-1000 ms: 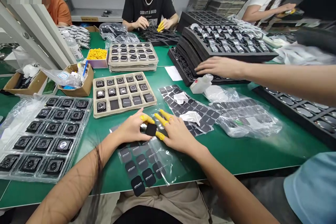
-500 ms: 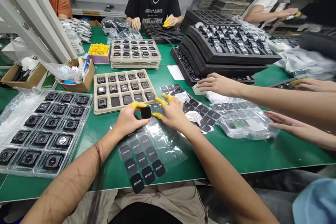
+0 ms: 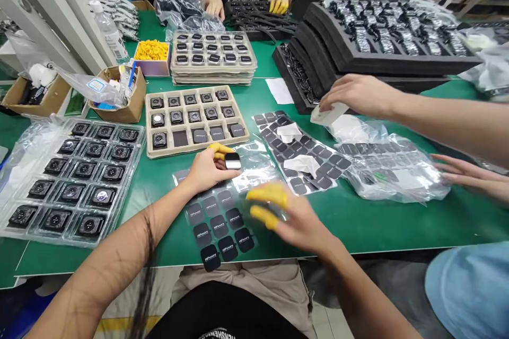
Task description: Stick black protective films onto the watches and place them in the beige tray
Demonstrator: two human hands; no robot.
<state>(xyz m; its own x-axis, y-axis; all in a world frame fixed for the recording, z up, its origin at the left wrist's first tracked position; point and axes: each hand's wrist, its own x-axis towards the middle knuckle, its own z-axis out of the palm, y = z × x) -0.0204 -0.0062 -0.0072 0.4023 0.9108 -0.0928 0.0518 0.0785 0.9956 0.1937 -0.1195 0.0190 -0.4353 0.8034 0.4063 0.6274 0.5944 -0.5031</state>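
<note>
Pulled back from the watch body (image 3: 233,161) toward the person, the right hand (image 3: 293,214) is now a blur beside the logo squares (image 3: 219,226) — its yellow-covered thumb and fingers look slightly parted, but whether they grip anything I cannot tell. The left hand (image 3: 207,170) keeps the watch body pinched between thumb and fingers, just in front of the beige tray (image 3: 178,151) — its face, all black before, now catches a bright reflection.
</note>
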